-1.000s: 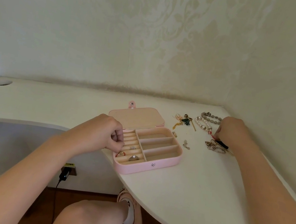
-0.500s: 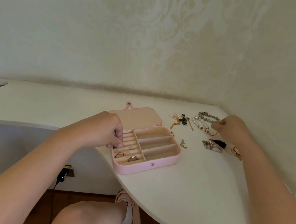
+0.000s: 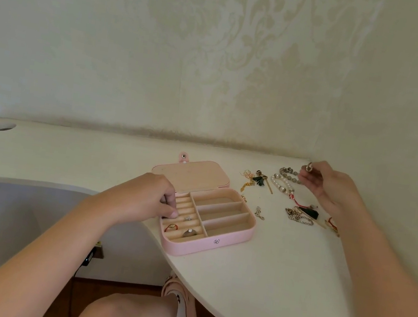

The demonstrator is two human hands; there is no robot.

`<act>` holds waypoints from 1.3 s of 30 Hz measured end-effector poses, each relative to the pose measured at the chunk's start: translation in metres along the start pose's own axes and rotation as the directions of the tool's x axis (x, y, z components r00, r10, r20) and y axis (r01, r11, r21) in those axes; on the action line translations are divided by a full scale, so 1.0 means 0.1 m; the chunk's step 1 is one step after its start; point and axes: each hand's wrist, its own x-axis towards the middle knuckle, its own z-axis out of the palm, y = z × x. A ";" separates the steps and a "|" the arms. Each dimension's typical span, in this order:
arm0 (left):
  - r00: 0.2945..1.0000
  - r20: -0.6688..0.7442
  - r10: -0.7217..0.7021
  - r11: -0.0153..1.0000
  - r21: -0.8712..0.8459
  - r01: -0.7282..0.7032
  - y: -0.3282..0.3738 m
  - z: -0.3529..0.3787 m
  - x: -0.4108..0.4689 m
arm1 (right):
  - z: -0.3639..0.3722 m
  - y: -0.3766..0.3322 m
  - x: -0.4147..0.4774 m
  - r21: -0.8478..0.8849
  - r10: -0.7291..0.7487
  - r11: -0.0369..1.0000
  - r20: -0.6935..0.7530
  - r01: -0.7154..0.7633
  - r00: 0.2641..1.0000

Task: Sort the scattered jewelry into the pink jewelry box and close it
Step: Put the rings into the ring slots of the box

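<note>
The pink jewelry box (image 3: 228, 239) lies open on the white desk, lid (image 3: 194, 174) folded back. Three rings sit in its left ring rolls, among them a red-and-gold ring (image 3: 171, 227) and a stone ring (image 3: 190, 232). My left hand (image 3: 152, 197) rests curled on the box's left edge, thumb on the ring rolls. My right hand (image 3: 326, 186) is lifted at the far right and pinches a small gold ring (image 3: 309, 167) between its fingertips. Below it lie a pearl bracelet (image 3: 280, 184), a grey bead bracelet (image 3: 289, 173), gold and green earrings (image 3: 253, 180) and a tangle of chains (image 3: 298, 216).
A small loose chain (image 3: 259, 212) lies just right of the box. The desk (image 3: 265, 277) curves along its front edge and meets the wall corner at the right. A cable hole (image 3: 2, 125) is at the far left. My knee and slipper (image 3: 178, 309) are under the desk.
My right hand left the chain tangle, moved back toward the wall and rose with a small gold ring pinched in its fingertips. My left hand stayed on the box.
</note>
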 end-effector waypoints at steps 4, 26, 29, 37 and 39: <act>0.995 -0.097 0.036 0.999 -0.002 -0.036 0.01 0.03 -0.02 | 0.37 -0.06 -0.25 0.097 0.014 0.995 0.235 -0.038 0.972; 0.903 -0.428 -0.038 0.605 -0.729 -0.320 0.34 0.17 -0.05 | 0.99 0.24 -0.92 -0.144 0.252 0.967 0.649 -0.209 0.718; 0.918 -0.395 -0.029 0.562 -0.766 -0.312 0.35 0.19 -0.05 | 0.98 0.25 -0.92 -0.131 0.238 0.971 0.649 -0.201 0.722; 0.932 -0.352 -0.088 0.544 -0.801 -0.251 0.37 0.26 0.02 | 0.98 0.32 -0.88 -0.279 0.113 0.957 0.609 0.079 0.785; 0.941 -0.324 -0.095 0.553 -0.803 -0.221 0.36 0.27 0.04 | 0.98 0.35 -0.87 -0.343 0.062 0.920 0.602 0.188 0.796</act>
